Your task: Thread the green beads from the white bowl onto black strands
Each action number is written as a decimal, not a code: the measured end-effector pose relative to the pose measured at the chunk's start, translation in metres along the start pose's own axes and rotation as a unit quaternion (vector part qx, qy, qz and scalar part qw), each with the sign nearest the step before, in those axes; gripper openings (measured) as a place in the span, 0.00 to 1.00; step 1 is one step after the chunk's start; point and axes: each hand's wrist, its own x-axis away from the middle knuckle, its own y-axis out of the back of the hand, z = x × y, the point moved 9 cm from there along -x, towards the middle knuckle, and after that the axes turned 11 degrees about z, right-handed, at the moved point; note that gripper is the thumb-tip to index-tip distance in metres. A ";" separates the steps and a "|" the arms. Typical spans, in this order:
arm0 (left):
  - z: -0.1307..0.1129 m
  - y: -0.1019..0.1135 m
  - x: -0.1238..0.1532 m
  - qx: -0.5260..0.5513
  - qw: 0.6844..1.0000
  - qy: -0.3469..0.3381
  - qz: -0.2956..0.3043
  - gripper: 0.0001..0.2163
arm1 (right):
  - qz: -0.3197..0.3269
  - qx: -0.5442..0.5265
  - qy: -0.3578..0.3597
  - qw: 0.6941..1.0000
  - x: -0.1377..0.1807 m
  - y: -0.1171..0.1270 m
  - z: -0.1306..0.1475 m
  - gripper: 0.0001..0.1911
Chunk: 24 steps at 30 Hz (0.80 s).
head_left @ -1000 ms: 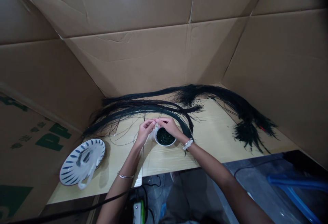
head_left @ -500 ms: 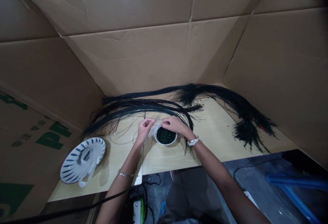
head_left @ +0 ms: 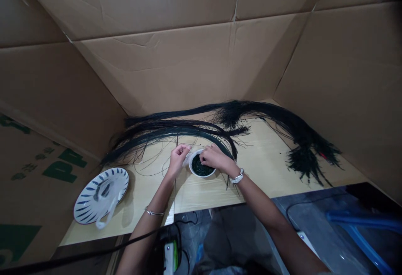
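Observation:
My left hand (head_left: 177, 159) is pinched on a thin thread (head_left: 163, 166), part of which loops over the tabletop to its left. Just right of it stands a small white bowl (head_left: 201, 176) full of tiny, shiny dark-green beads (head_left: 198, 167). My right hand (head_left: 215, 157) reaches over the bowl's right rim, its bent fingertips down at the beads. Those fingers are drawn together; whatever is between them is too small to make out. Behind both hands, long bundles of dark strands (head_left: 176, 131) curve across the table.
A blue-patterned oval plate (head_left: 83, 201) with a clear plastic piece on it sits at the left. More dark strands (head_left: 282, 120) with frayed ends lie at the back right. Cardboard walls (head_left: 176, 69) enclose the table (head_left: 257, 157). A black cable (head_left: 125, 245) crosses low on the left.
My right hand has dropped from above the bowl's rim, beside my left hand, down into the beads. The left hand has stayed nearly in place, still pinching the thread.

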 end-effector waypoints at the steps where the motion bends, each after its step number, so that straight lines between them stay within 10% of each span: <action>1: 0.000 -0.001 0.000 0.001 1.000 0.001 0.002 0.20 | -0.003 -0.015 0.005 1.000 0.000 0.001 -0.001 0.04; 10: -0.002 -0.003 0.004 0.004 1.000 -0.004 0.013 0.18 | -0.136 -0.335 0.064 0.930 0.004 0.031 -0.022 0.05; 17: -0.006 -0.002 0.006 0.001 1.000 -0.016 0.003 0.18 | -0.223 -0.596 0.064 0.768 0.010 0.041 -0.041 0.15; 24: -0.014 -0.010 0.011 0.006 0.999 -0.026 0.021 0.19 | -0.171 -0.752 0.067 0.633 -0.001 0.019 -0.038 0.22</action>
